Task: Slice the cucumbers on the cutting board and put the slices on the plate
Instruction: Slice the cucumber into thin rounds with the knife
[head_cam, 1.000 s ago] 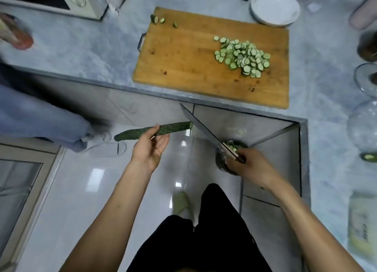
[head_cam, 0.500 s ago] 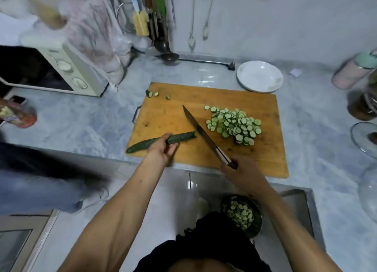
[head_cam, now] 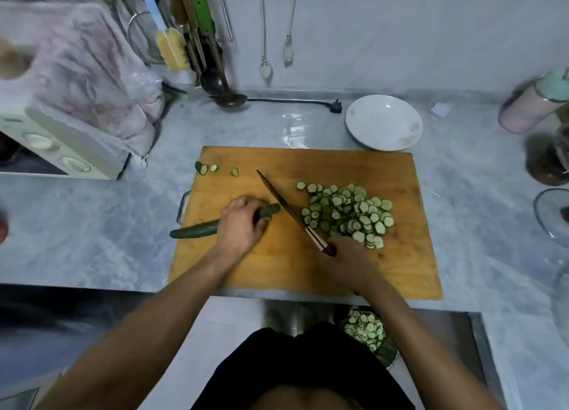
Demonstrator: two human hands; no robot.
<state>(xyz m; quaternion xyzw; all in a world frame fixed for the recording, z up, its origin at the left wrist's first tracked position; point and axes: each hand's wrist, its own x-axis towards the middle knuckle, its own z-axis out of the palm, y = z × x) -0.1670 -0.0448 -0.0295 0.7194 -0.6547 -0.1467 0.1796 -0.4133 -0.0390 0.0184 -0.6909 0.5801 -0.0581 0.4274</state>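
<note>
A wooden cutting board lies on the grey counter. My left hand grips a dark green cucumber lying across the board's left edge, its cut end pointing right. My right hand grips the handle of a long knife, whose blade slants up-left just right of the cucumber's end. A pile of cucumber slices covers the board's right part. A white plate stands behind the board, with nothing on it.
Three cucumber end pieces lie at the board's back left. A bin holding slices sits below the counter edge. A microwave stands left, hanging utensils at the back, jars and glassware at right.
Both hands rose from below the counter to the board. The cucumber now lies on the board under my left hand, and the knife blade stands beside its cut end.
</note>
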